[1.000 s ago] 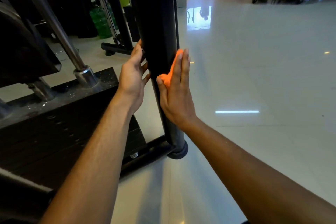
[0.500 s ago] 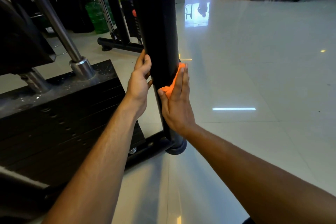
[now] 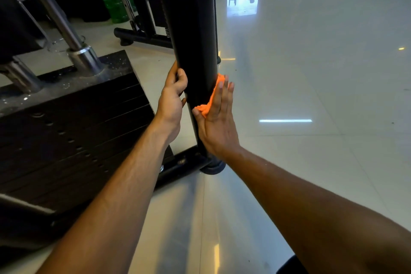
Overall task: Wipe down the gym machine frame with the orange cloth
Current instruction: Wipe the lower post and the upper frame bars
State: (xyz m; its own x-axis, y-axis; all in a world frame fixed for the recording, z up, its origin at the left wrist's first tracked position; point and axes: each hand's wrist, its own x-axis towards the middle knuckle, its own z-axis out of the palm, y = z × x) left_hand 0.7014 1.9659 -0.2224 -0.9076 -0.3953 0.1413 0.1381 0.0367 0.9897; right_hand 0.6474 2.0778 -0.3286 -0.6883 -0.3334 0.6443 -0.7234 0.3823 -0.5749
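Observation:
A thick black upright post (image 3: 193,29) of the gym machine frame runs down the middle to a round foot (image 3: 213,168) on the floor. My right hand (image 3: 216,122) presses the orange cloth (image 3: 211,98) flat against the post's right side, fingers straight and pointing up. Most of the cloth is hidden under the palm. My left hand (image 3: 172,100) grips the post's left side at about the same height, fingers curled around its far edge.
A black weight stack (image 3: 66,122) with chrome guide rods (image 3: 66,29) stands at the left. A low black base bar (image 3: 178,162) joins it to the post. Another machine's base (image 3: 142,39) lies behind. Glossy pale tiles (image 3: 311,95) spread to the right.
Both hands have slid down the post, the right one carrying the orange cloth with it. The view has tilted down slightly toward the post's foot.

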